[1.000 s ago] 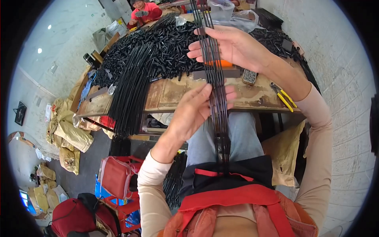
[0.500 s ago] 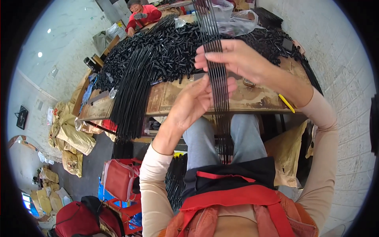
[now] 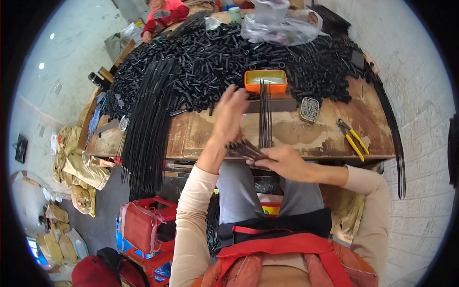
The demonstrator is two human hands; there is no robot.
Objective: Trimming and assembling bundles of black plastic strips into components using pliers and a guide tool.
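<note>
My right hand (image 3: 283,162) is closed at the table's front edge around a bunch of slim dark rods (image 3: 247,150), which points left and is partly blurred. My left hand (image 3: 229,112) is raised above the tabletop, left of the middle, its fingers stretched out and smeared by motion; nothing shows in it. Several thin black rods (image 3: 265,112) stretch from near my right hand over a dark brown bar (image 3: 284,105) to an orange tray (image 3: 266,89).
Short black tubes (image 3: 205,71) form a wide heap across the wooden table (image 3: 315,138). Long black rods (image 3: 146,129) hang over its left front edge. A tub of small metal pieces (image 3: 309,110) and yellow-handled pliers (image 3: 353,138) lie right. A person (image 3: 165,14) sits at the far left.
The long rods both hands held upright are out of that hold. My right hand has come down toward me with a bunch; my left has moved left, away from it. The tray and pliers are now uncovered.
</note>
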